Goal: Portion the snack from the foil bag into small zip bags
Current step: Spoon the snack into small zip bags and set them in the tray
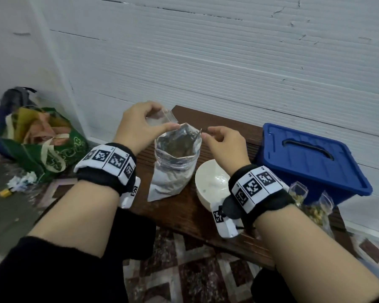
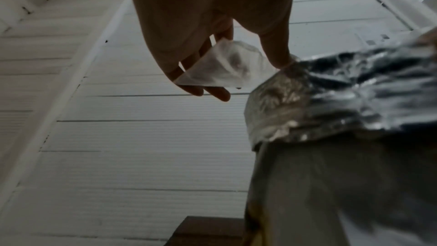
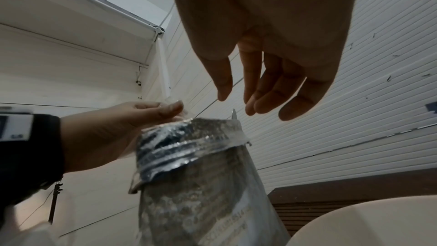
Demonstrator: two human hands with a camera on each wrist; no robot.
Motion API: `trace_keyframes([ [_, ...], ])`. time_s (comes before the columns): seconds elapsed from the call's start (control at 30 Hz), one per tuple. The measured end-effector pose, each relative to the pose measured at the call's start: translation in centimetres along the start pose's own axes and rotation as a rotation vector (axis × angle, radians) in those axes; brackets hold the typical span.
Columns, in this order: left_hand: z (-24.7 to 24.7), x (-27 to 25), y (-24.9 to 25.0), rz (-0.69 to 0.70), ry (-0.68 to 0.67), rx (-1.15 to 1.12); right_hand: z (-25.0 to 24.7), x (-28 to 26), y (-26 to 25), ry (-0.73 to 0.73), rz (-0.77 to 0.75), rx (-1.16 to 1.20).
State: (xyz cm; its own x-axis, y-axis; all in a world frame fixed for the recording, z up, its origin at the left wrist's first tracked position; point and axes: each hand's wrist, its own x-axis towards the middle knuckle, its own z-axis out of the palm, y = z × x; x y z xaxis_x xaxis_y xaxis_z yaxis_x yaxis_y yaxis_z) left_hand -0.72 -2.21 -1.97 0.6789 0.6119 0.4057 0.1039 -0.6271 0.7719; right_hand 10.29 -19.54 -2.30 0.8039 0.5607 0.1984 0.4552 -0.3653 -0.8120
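Right now your foil bag [image 1: 174, 165] stands upright mid-table [image 1: 206, 217], long axis vertical, mouth wide open and facing up. Your left hand [image 1: 138, 125] pinches an empty small zip bag [image 1: 160, 118] at the rim's 10 o'clock, thumb touching the foil edge. Your right hand [image 1: 225, 143] hovers at the rim's 2 o'clock, fingers loose and relaxed, holding nothing, just shy of the foil. At the bag's 4 o'clock sits a white bowl [image 1: 210, 182]; a blue box [image 1: 311, 158] crowds 3 o'clock. Filled zip bags [image 1: 311, 206] lie by the table's right edge.
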Motion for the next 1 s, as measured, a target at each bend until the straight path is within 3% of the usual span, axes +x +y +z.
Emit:
trace_keyframes([
  [0.23, 0.8, -0.2, -0.9, -0.016, -0.09, 0.044, 2.2, 1.8, 0.0, 0.039, -0.036, -0.008],
  [0.4, 0.9, -0.2, -1.0, -0.013, -0.094, 0.058, 3.1, 1.6, 0.1, 0.09, -0.201, -0.107],
  [0.57, 1.1, -0.4, -0.6, -0.003, -0.097, 0.053, 3.8, 1.1, 0.2, -0.013, -0.299, -0.213],
  [0.73, 1.1, -0.6, -0.5, -0.005, -0.087, 0.046, 2.6, 1.6, 0.1, 0.114, -0.404, -0.32],
  [0.83, 1.2, -0.7, -0.5, -0.007, -0.1, 0.047, 3.0, 1.0, 0.5, 0.045, -0.455, -0.46],
  [1.0, 1.3, -0.7, -0.5, 0.01, -0.106, 0.078, 3.7, 0.6, 0.3, -0.05, -0.391, -0.317],
])
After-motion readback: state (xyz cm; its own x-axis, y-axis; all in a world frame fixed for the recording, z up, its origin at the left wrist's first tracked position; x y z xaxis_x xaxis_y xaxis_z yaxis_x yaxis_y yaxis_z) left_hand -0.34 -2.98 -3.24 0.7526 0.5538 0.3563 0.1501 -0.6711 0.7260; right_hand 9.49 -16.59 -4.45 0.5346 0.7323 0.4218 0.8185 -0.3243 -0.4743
